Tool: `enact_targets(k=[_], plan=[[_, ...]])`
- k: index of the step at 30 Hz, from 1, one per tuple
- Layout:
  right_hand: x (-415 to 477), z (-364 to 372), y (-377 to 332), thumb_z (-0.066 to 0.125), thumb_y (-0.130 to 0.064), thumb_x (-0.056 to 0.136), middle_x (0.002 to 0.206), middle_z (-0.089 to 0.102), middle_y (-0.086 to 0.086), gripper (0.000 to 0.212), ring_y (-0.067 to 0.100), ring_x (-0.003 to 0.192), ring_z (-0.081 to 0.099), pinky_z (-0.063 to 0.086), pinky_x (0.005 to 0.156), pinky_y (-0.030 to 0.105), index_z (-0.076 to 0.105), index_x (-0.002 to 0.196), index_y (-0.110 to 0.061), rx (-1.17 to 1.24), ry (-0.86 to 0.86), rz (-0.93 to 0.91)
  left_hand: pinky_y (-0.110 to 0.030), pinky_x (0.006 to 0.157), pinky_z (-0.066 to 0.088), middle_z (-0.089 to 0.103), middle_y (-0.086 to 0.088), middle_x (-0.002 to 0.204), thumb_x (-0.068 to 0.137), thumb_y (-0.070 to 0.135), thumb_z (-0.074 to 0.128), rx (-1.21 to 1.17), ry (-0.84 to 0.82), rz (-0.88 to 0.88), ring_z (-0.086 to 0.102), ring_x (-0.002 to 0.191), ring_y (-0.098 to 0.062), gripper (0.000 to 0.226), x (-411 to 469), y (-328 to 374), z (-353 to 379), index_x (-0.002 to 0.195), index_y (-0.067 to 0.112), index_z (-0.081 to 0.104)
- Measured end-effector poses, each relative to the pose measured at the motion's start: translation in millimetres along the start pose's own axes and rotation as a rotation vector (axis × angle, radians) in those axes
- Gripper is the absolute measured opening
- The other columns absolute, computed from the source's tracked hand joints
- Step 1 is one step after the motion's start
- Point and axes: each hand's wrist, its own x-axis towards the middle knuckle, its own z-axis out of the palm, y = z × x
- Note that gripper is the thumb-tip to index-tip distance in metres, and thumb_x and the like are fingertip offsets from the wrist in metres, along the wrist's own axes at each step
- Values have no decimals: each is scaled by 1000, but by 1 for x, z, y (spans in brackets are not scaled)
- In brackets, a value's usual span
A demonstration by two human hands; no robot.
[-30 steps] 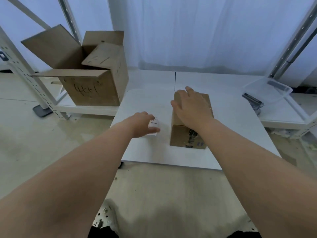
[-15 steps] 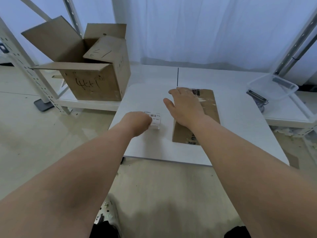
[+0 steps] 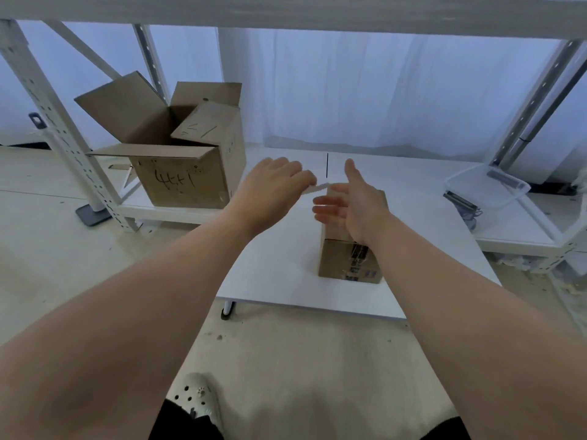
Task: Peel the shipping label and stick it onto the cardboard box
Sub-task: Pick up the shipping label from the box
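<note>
A small closed cardboard box (image 3: 346, 262) stands on the low white table (image 3: 286, 281), with black print on its near face. My left hand (image 3: 273, 192) is raised above the table and pinches a white shipping label (image 3: 314, 188), seen almost edge-on, just left of the box top. My right hand (image 3: 352, 201) hovers over the box with fingers spread and straight, fingertips near the label's free end. It holds nothing. Most of the box top is hidden behind this hand.
A large open cardboard box (image 3: 178, 160) marked in black pen sits on the low shelf at left. A clear plastic tray (image 3: 486, 185) with a dark tool beside it lies at right. White rack posts (image 3: 54, 122) frame both sides, and my shoe (image 3: 193, 398) shows below.
My left hand has lifted the label off the table and brought it toward the box. My right hand has come off the box top and now hovers open. The view has tilted upward.
</note>
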Motion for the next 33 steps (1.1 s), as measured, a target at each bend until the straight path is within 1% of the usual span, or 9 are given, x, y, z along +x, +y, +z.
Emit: enact_targets(k=[2, 7, 12, 15, 19, 24, 29, 31, 33], plan=[[-8, -4, -7, 55, -52, 89, 94, 69, 20, 54, 30, 74, 69, 62, 65, 37, 54, 108, -2, 75, -15, -14, -28, 55, 36, 61, -6, 70, 73, 1, 72, 23, -4, 109, 55, 62, -28, 21, 2, 8, -12, 90, 13, 68], [-20, -19, -15, 65, -18, 89, 92, 71, 17, 26, 25, 74, 69, 61, 65, 33, 63, 107, 0, 26, 52, -93, -25, 52, 32, 57, -6, 64, 65, -1, 79, 64, 7, 272, 53, 59, -28, 29, 8, 29, -30, 86, 17, 72], [-20, -30, -14, 57, -7, 90, 103, 66, 17, 17, 24, 78, 63, 59, 68, 35, 63, 106, -4, -139, 149, -97, -26, 55, 27, 53, -5, 62, 62, 3, 80, 65, 50, 390, 49, 57, -24, 25, 15, 49, -28, 82, 18, 74], [-16, -30, -15, 45, -7, 94, 108, 65, 19, 18, 26, 81, 57, 53, 73, 39, 62, 97, -5, -300, 309, -232, -29, 60, 34, 60, -6, 73, 75, 18, 71, -39, -11, 400, 55, 66, -27, 15, 18, 57, -28, 89, 21, 75], [-23, -40, -11, 35, -6, 96, 98, 51, 6, 14, 22, 84, 49, 41, 65, 31, 47, 100, -12, -746, 445, -473, -34, 90, 30, 59, 1, 115, 93, 43, 49, -77, -418, 117, 50, 108, -22, 35, 16, 56, -29, 124, 31, 59], [-27, -54, -1, 35, -11, 99, 94, 50, 5, 16, 23, 79, 53, 43, 63, 36, 44, 112, -9, -1104, 373, -544, -38, 92, 43, 60, -3, 117, 95, 41, 43, -262, -385, -332, 56, 106, -24, 35, 2, 46, -19, 119, 21, 58], [-30, -41, 2, 41, -25, 100, 91, 54, 4, 15, 23, 85, 54, 39, 69, 30, 51, 96, -15, -1038, 98, -590, -40, 101, 39, 37, -9, 145, 84, 58, 54, -931, -327, -903, 45, 126, -27, 77, 0, 45, -11, 144, 16, 27], [-32, -33, 2, 47, -29, 98, 85, 55, 0, 18, 20, 82, 53, 36, 71, 28, 54, 90, -15, -1044, 38, -640, -38, 97, 43, 48, -10, 137, 81, 58, 59, -1174, -346, -1000, 53, 118, -27, 80, 1, 42, -13, 143, 14, 31], [-32, -27, 2, 52, -36, 94, 76, 56, -4, 25, 18, 77, 53, 36, 69, 28, 53, 79, -16, -1042, 13, -672, -33, 82, 50, 65, -9, 111, 83, 45, 66, -1311, -305, -940, 63, 96, -24, 56, 1, 37, -17, 124, 8, 54]])
